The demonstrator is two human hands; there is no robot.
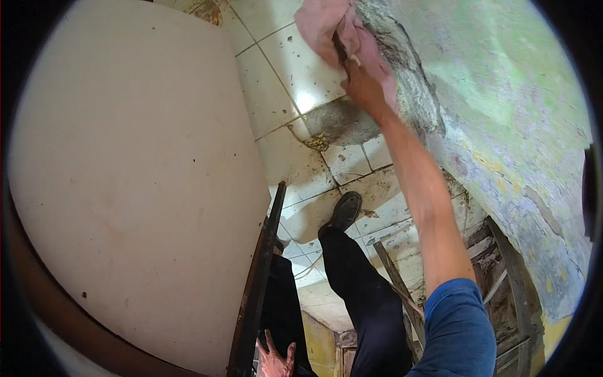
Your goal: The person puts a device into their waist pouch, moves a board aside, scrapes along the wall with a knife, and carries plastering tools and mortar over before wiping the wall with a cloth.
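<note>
My right arm reaches far forward, and my right hand [365,88] is closed on a pink cloth [326,28]. The cloth hangs in loose folds against the rough, broken lower part of the wall, above the tiled floor. Low in the view, my left hand [276,360] has its fingers spread. It lies by my dark trouser leg, next to the dark edge of a large pale panel, and holds nothing that I can see.
The large pale panel [138,169] with a dark frame fills the left side. A peeling green wall [502,81] stands at right. Dirty white floor tiles [295,157] carry debris and a grey bare patch. A worn wooden frame [512,283] leans at lower right, near my shoe [345,210].
</note>
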